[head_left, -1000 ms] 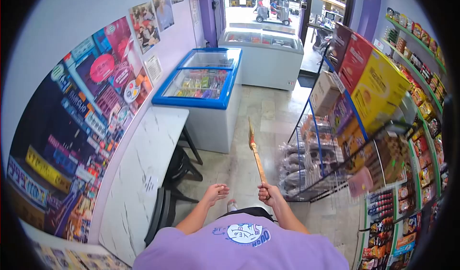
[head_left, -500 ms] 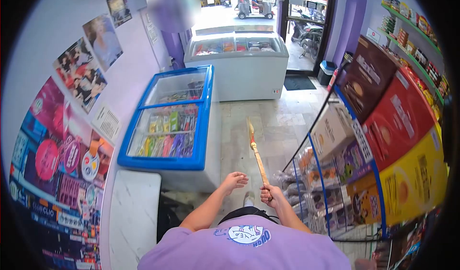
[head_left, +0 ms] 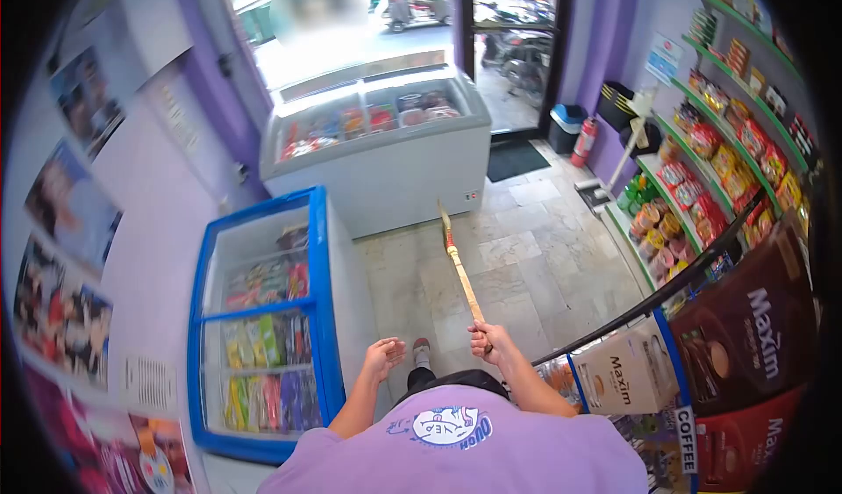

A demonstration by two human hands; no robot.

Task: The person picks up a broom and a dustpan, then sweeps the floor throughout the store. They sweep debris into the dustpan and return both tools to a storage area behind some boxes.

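Note:
My right hand (head_left: 493,342) is closed around the end of a light wooden handle. It belongs to a broom (head_left: 463,279), which points forward and slightly left over the floor. Red binding shows where the handle meets the narrow, straw-coloured head, seen edge-on near the foot of the white freezer. To the left, my left hand (head_left: 384,359) hovers in front of my body, holding nothing, its fingers loosely curled and apart. The blue-rimmed freezer (head_left: 321,318) is the thing nearest to it.
A white chest freezer (head_left: 386,174) stands ahead, with a dark doormat (head_left: 517,161) by the glass door. Snack shelves (head_left: 693,204) line the right wall. Close on my right is a rack with Maxim coffee boxes (head_left: 618,375). A fire extinguisher (head_left: 584,141) and bin (head_left: 566,130) stand near the door.
My view has turned right and I have moved forward, nearer the white freezer. The broom stays in my right hand. My left hand's fingers have curled in a little.

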